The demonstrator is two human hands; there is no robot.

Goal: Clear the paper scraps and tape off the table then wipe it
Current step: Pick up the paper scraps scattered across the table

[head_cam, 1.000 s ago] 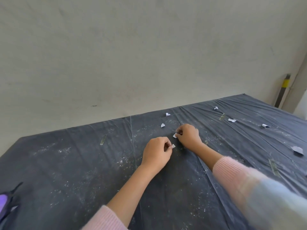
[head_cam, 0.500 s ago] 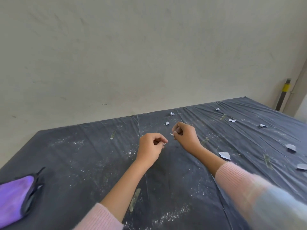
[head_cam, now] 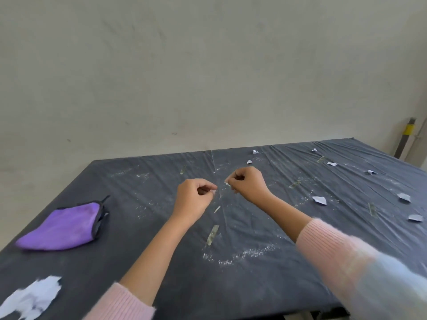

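Note:
My left hand [head_cam: 195, 198] and my right hand [head_cam: 248, 184] hover close together above the middle of the dark covered table [head_cam: 143, 255]. Each pinches a small white paper scrap between thumb and fingers, mostly hidden in the fist. Several white paper scraps lie to the right, one [head_cam: 320, 200] nearest my right forearm, others [head_cam: 404, 197] further out. Tape strips stick to the cover, one [head_cam: 212, 234] below my hands and another [head_cam: 372, 209] at the right. A pile of white scraps [head_cam: 32, 296] lies at the near left corner.
A folded purple cloth [head_cam: 64, 225] lies on the left side of the table. White dust streaks [head_cam: 245, 254] mark the cover near the front. A plain wall runs behind the table; a post with a yellow band [head_cam: 409, 132] stands at the far right.
Both hands have lifted off the table, each with a scrap pinched, and drawn back toward me. The view has pulled back, bringing the purple cloth and the scrap pile into sight.

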